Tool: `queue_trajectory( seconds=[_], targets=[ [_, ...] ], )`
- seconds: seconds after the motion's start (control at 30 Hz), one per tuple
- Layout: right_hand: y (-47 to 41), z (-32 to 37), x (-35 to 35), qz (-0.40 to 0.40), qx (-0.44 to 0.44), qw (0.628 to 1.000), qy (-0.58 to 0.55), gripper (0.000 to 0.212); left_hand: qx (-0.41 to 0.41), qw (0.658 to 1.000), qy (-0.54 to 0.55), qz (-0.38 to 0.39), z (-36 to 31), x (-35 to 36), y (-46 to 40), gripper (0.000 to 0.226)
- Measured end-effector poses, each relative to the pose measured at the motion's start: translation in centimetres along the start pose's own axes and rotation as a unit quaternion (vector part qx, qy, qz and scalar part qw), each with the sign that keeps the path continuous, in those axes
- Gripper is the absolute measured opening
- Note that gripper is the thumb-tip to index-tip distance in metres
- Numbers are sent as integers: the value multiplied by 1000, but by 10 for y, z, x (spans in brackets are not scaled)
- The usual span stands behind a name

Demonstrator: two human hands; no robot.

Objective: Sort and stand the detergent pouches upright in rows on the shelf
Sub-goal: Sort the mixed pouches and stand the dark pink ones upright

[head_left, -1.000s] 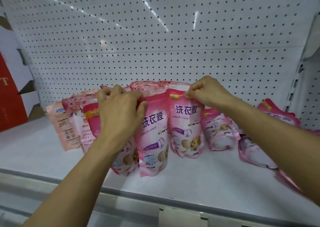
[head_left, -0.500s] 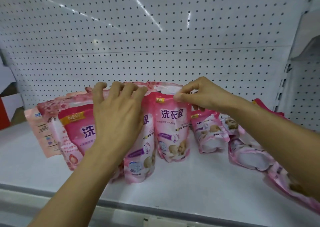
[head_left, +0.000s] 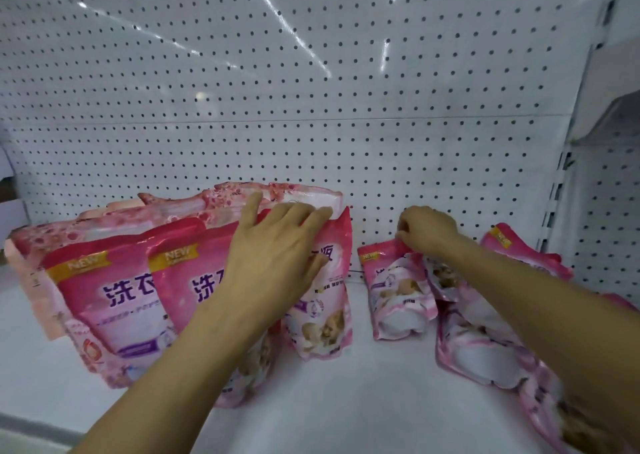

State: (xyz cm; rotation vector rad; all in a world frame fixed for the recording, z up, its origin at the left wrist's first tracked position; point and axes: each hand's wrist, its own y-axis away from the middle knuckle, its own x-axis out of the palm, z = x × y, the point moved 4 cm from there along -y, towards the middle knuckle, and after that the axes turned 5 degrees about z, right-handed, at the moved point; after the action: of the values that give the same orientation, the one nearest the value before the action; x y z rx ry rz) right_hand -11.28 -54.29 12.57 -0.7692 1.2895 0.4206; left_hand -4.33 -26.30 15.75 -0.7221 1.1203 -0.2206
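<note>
Left hand: the left hand (head_left: 277, 246), at frame centre, lies with fingers spread and fairly straight across the tops of the standing row (head_left: 145, 291), apparently pressing it so the pouches keep upright and together.
Right hand: the right hand (head_left: 427, 232), right of centre, has its fingers curled and pinches the top edge of a small pouch (head_left: 394, 291), likely to lift or straighten it.
Standing row: pink pouches fill the left half of the frame, faces forward, leaning slightly on one another; the rightmost pouch (head_left: 325, 301) stands just under the left hand's fingertips.
Unsorted pouches: a slumped heap (head_left: 485, 349) lies at lower right, some flat, some tilted.
Shelf: the white shelf (head_left: 363, 401) shows a bare gap between row and small pouch, backed by a pegboard (head_left: 311, 90).
Progress: judged roughly midway.
</note>
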Motion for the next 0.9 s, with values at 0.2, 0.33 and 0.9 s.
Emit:
queue_trajectory(
  seconds=[0.2,0.33,0.9],
  targets=[
    [2,10,12,-6,-74,982,175,18,-39,999,23,25,-4,2,-1,57],
    [12,9,6,-23,-118,982,142,18,-54,997,44,38,-6,3,-1,57],
    [90,6,-96,-82,-187,931,-303,16,69,972,171,147,-48,12,-97,24]
  ],
)
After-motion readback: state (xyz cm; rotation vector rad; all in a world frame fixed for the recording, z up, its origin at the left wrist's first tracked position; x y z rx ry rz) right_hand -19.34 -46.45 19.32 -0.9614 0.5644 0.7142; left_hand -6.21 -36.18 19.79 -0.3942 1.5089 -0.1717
